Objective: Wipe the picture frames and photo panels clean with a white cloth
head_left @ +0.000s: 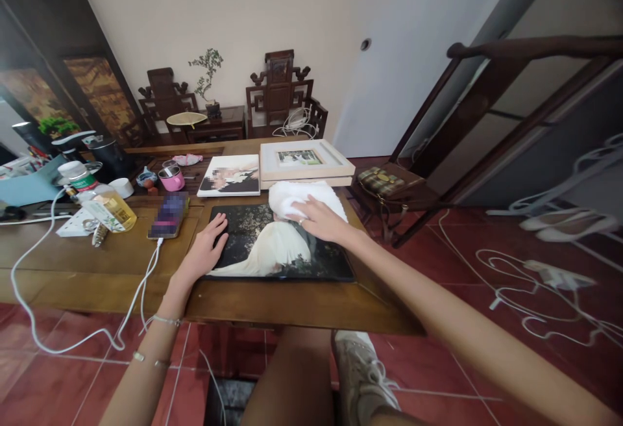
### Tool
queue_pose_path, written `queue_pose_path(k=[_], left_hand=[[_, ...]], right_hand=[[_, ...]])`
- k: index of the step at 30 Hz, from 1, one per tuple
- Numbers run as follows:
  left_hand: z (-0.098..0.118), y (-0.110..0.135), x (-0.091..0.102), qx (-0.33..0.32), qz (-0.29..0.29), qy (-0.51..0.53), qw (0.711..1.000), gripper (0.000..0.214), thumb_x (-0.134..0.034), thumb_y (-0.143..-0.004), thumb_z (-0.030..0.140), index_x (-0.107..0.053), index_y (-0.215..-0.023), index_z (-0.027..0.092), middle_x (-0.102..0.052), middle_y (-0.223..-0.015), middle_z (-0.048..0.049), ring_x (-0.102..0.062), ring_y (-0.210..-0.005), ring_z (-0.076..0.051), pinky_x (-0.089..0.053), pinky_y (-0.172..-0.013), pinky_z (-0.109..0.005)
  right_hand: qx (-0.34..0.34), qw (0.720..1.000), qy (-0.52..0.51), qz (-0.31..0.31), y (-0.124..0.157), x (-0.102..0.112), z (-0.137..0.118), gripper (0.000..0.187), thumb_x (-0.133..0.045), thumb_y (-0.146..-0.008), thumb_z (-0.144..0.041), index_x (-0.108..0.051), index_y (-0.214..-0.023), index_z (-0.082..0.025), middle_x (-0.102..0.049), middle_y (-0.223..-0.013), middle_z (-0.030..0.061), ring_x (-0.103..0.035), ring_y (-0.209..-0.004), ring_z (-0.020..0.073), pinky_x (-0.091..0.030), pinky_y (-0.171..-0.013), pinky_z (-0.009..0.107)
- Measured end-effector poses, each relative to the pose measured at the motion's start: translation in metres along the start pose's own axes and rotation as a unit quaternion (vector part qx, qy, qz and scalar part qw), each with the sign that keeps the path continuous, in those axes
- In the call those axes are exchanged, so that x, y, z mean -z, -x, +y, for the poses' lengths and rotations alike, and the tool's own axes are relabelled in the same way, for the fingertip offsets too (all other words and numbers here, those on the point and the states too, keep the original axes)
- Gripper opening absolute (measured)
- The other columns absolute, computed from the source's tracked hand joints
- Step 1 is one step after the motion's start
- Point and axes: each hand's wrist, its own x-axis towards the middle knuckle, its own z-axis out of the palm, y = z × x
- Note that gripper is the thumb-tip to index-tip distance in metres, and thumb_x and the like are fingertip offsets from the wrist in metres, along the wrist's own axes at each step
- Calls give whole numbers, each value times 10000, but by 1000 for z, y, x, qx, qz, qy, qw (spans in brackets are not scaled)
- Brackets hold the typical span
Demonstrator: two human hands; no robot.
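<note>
A dark photo panel [243, 234] with a figure in a white dress lies flat near the table's front edge. My left hand [208, 243] rests on its left end, fingers stretched out and holding nothing. On the panel's upper right part is a bunched white towel [324, 193], overlapping the back edge. My right hand [314, 217] grips this towel from the front, its fingers pressed into the cloth. Part of the panel is hidden under the towel and hand.
Behind the panel lie a smaller photo print [236, 176] and a cream picture frame [335, 161]. To the left are a charging phone [168, 215], a pink cup [171, 179] and a bottle [104, 199]. A wooden chair [389, 182] holds a plaid bag [377, 181]. Cables [545, 312] trail over the floor.
</note>
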Motion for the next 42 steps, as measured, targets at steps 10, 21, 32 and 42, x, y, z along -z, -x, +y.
queue_pose_path(k=[10,21,32,42], left_hand=[[-4,0,-4,-1,-2,-2,1000,481,-336,-941,373,-514,-1298,104,-395,-1458,-149,-334,-1375,-234,-264,-1141,-449],[-5,1,-3,2,-3,9,1000,461,-311,-951,344,-497,-1307,118,-417,-1447,-142,-337,-1374,-219,-262,-1140,-460],[-4,2,-6,22,-11,4,1000,461,-283,-951,315,-467,-1325,119,-398,-1460,-143,-327,-1379,-225,-279,-1123,-481],[-6,3,-8,28,-15,5,999,463,-273,-950,299,-458,-1334,118,-385,-1470,-138,-308,-1388,-217,-256,-1131,-475]], right_hand=[[71,994,-72,-52,89,4,-100,246,-447,-835,-114,-647,-964,-177,-592,-1267,135,-263,-1382,288,-122,-1105,612],[28,999,-26,-21,10,-3,-38,314,-372,-894,-128,-608,-1100,-152,-579,-1274,151,-370,-1328,280,-234,-1072,553],[49,998,-33,-34,47,-10,-93,298,-451,-803,-89,-641,-1022,-161,-532,-1336,153,-253,-1380,316,-154,-1068,631],[75,995,-46,-48,23,-7,-79,264,-417,-858,-131,-620,-1024,-158,-629,-1165,151,-331,-1347,289,-211,-1070,568]])
